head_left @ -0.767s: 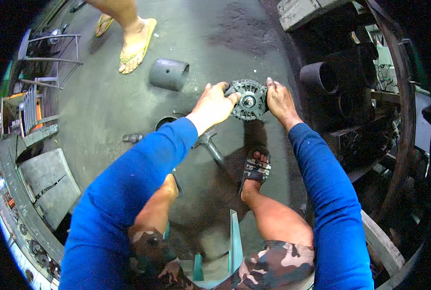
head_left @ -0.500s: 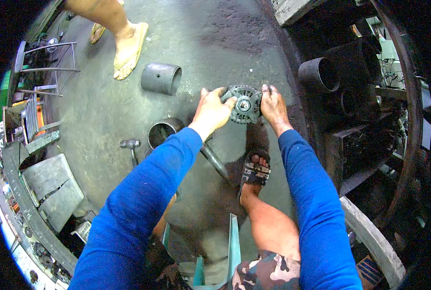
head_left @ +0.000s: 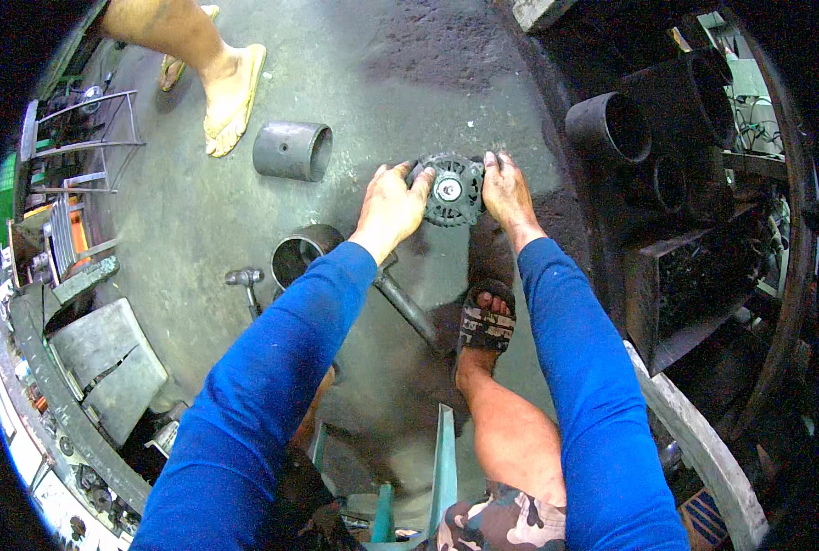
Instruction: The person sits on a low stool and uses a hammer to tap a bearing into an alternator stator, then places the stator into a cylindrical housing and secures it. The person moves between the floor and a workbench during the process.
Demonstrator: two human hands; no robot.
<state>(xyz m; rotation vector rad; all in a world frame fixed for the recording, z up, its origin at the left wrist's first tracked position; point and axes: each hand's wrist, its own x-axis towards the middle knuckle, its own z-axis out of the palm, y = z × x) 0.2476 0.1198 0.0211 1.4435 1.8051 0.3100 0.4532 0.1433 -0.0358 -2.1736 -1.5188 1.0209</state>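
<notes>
Stained concrete workshop floor [head_left: 189, 230], both hands [head_left: 393, 204] gripping round finned part [head_left: 451, 190]

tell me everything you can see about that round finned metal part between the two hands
The round metal part is dark grey and grimy, with a ribbed or slotted rim all round and a bright, lighter hub at its centre. It looks like cast metal. It sits face up on the stained concrete floor, ahead of the sandalled foot. The left hand grips its left edge and the right hand its right edge, fingers curled over the rim.
</notes>
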